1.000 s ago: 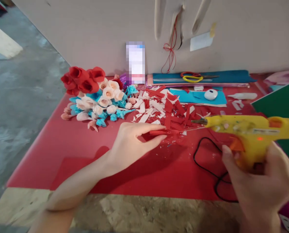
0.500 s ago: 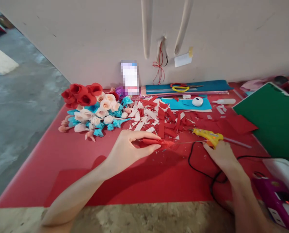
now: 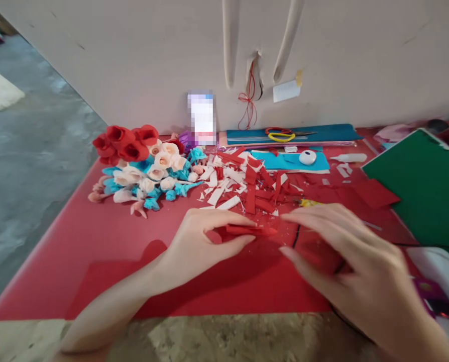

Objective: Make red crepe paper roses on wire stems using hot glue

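Between its thumb and fingers, my left hand [image 3: 202,241] pinches a rolled piece of red paper [image 3: 243,230] low over the red tabletop [image 3: 126,236]. My right hand [image 3: 352,256] is just right of that paper, slightly blurred, with fingers and thumb apart and nothing between them. Behind its fingers lies a yellow glue gun [image 3: 311,202], mostly hidden, with only the nozzle end showing. A heap of red and white paper scraps [image 3: 243,183] lies beyond both hands.
Paper flowers [image 3: 145,166] in red, cream and blue are piled at the left. Scissors [image 3: 283,134] rest on blue paper at the back, near a white earbud case [image 3: 307,157]. At the right are a green board [image 3: 424,186] and a black cord [image 3: 297,236].
My right hand has let go of the glue gun and moved left and nearer, toward the red paper. The thin glue strand between them no longer shows. My left hand keeps its pinch.
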`<state>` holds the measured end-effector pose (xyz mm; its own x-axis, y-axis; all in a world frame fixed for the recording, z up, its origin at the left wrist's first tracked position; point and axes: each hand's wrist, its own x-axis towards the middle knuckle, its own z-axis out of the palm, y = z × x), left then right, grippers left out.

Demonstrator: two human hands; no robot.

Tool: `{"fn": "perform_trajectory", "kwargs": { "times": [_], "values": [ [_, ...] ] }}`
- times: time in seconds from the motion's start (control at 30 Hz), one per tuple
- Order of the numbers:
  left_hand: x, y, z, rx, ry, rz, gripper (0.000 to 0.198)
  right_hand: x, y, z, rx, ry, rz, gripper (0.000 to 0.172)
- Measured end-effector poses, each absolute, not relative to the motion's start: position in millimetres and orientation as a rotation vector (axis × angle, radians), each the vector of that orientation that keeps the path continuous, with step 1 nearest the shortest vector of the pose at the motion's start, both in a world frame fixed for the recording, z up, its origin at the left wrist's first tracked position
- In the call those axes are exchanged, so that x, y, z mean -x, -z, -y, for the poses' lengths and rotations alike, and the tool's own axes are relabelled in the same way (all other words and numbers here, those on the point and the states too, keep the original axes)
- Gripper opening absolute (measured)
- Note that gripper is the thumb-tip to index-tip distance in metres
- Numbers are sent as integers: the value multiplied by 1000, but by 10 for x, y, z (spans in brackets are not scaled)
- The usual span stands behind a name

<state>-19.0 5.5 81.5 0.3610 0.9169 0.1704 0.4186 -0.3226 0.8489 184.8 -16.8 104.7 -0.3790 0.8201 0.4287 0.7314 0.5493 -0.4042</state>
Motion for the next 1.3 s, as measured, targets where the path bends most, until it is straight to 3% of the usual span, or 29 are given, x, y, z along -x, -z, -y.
{"fn": "perform_trajectory", "kwargs": {
  "times": [0.23,0.43,0.93,1.3],
  "values": [
    [221,-810,-22,-1940,-900,-1089,19,-1722,-913,69,1215,-622,2179,16],
    [237,-793,-24,-1905,-881,-1039,20,-1716,-898,47,1231,-772,2085,13],
    [291,-733,-157,-1913,-887,-590,56,-1759,-965,-13,1149,-1210,1880,16],
    [266,-652,-171,-1945,-980,-505,36,-1755,-958,50,1015,-1344,1935,10]
  ]
}}
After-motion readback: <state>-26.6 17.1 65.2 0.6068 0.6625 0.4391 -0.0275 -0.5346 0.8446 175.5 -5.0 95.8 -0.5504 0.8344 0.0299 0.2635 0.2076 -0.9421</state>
